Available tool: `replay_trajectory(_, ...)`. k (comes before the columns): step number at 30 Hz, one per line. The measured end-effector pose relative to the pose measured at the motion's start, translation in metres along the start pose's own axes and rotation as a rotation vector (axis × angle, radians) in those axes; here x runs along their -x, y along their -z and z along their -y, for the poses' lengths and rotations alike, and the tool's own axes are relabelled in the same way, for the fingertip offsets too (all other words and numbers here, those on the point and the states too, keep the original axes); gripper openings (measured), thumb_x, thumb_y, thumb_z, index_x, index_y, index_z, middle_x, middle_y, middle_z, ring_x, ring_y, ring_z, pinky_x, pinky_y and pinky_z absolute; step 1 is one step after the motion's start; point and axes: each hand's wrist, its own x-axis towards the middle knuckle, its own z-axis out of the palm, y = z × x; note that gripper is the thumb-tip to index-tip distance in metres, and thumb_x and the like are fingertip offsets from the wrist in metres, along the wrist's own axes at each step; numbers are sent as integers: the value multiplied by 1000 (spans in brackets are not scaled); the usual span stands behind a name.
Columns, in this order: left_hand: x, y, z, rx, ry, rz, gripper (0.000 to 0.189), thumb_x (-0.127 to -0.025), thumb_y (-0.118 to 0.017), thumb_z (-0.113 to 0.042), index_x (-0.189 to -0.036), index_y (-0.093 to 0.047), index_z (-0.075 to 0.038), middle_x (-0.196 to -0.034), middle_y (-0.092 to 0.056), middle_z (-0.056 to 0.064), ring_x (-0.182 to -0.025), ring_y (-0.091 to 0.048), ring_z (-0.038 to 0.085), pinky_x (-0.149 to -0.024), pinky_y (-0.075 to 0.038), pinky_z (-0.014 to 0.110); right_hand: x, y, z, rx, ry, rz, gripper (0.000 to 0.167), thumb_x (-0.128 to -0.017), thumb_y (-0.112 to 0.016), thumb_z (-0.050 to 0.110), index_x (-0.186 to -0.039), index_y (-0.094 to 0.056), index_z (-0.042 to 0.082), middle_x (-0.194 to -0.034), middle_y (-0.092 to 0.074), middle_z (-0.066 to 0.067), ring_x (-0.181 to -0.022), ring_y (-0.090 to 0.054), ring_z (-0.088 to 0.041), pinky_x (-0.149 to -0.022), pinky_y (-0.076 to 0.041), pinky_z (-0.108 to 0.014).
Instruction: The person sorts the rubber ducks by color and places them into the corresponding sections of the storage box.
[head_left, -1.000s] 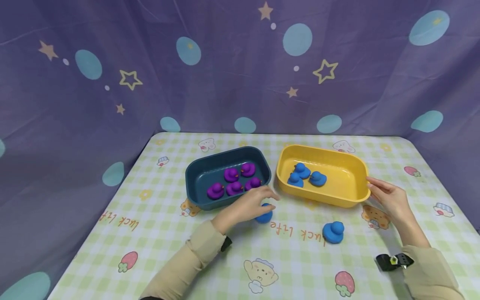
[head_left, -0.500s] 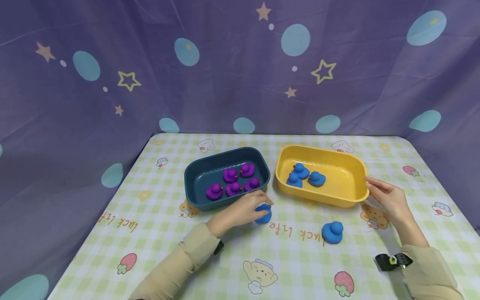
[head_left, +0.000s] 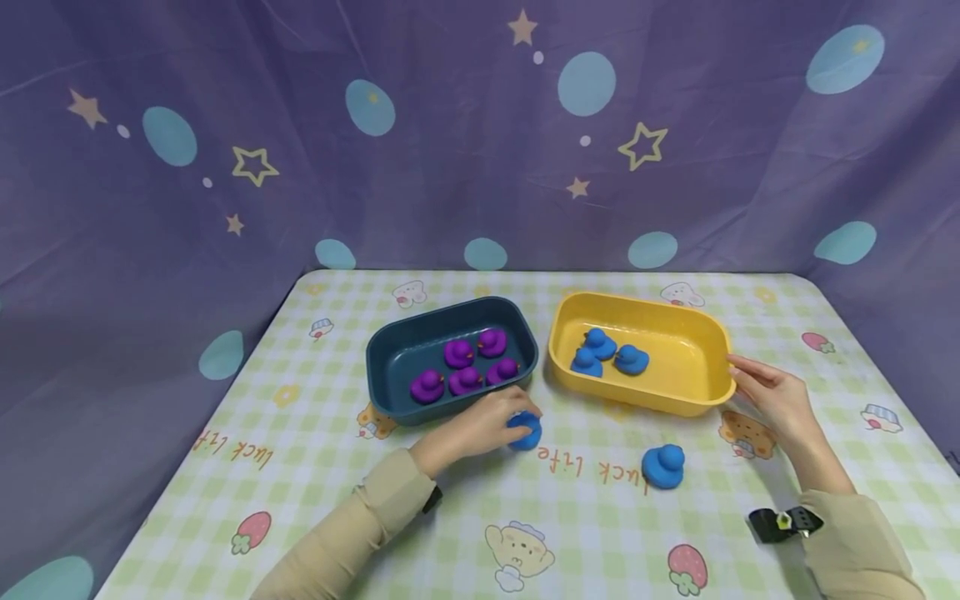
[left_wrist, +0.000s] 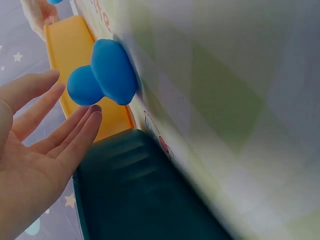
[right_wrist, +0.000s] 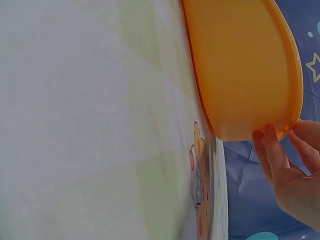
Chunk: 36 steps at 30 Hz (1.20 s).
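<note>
My left hand (head_left: 483,421) reaches over a blue rubber duck (head_left: 527,431) lying in front of the dark teal basin (head_left: 378,383). In the left wrist view, the spread fingers (left_wrist: 85,135) are right at the duck's head, not closed round it. On the other side, my right hand (head_left: 783,404) holds the right end of a yellow basin (head_left: 667,398); in the right wrist view its fingertips (right_wrist: 270,131) touch the wall near the rim. Another blue duck (head_left: 663,467) stands in front of the yellow basin.
Several purple ducks (head_left: 465,381) sit in the teal basin, and three blue ducks (head_left: 632,360) in the yellow one. The two basins stand side by side on a checked tablecloth (head_left: 337,500). A purple curtain (head_left: 450,125) with stars hangs behind the table.
My left hand has drawn back slightly and lowered around the near blue duck. The right hand stays at the yellow basin's end. The whole head view has shifted slightly.
</note>
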Motion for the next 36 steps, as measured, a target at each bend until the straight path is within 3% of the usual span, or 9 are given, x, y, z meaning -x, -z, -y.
replay_trajectory(2,0,-1,0,2,0,7,25,-85,-59,-15,-108,-61,-7,-106,-54,5,-96,-53,15,-85,-44,23,6,-1,8,4,-10,7,54,-83,-59,34,-127,-48,6,-119,-53,10,-81,-52,15,-73,-47,-12)
replay_trajectory(4,0,-2,1,-1,-4,14,24,-84,-59,-15,-107,-61,-7,-105,-54,5,-95,-54,15,-84,-44,22,6,-1,6,-17,-8,5,51,-82,-60,35,-125,-51,10,-115,-55,14,-81,-53,14,-72,-47,-12)
replay_trajectory(9,0,-6,4,1,-10,20,24,-84,-60,-14,-108,-61,-8,-104,-55,4,-93,-54,14,-82,-44,21,-8,3,-16,-46,20,-2,48,-78,-63,40,-119,-57,18,-97,-54,27,-83,-54,12,-71,-47,-11)
replay_trajectory(14,0,-9,6,14,-17,11,23,-84,-60,-13,-107,-61,-8,-103,-55,4,-92,-54,13,-81,-45,20,-18,6,-31,-109,31,3,52,-77,-65,37,-121,-55,12,-98,-56,24,-83,-55,11,-69,-47,-11)
replay_trajectory(21,-2,-14,11,9,-39,-14,21,-84,-60,-11,-105,-61,-10,-103,-55,3,-92,-53,12,-81,-44,21,-20,6,-32,-21,20,-18,61,-77,-63,43,-126,-50,7,-103,-54,23,-83,-53,13,-70,-47,-11)
replay_trajectory(36,-6,-14,13,-9,-72,-43,19,-82,-61,-10,-101,-61,-10,-96,-55,2,-84,-51,11,-76,-44,20,-17,4,-27,-18,28,-15,57,-78,-62,43,-124,-52,12,-101,-53,25,-84,-53,13,-71,-47,-11)
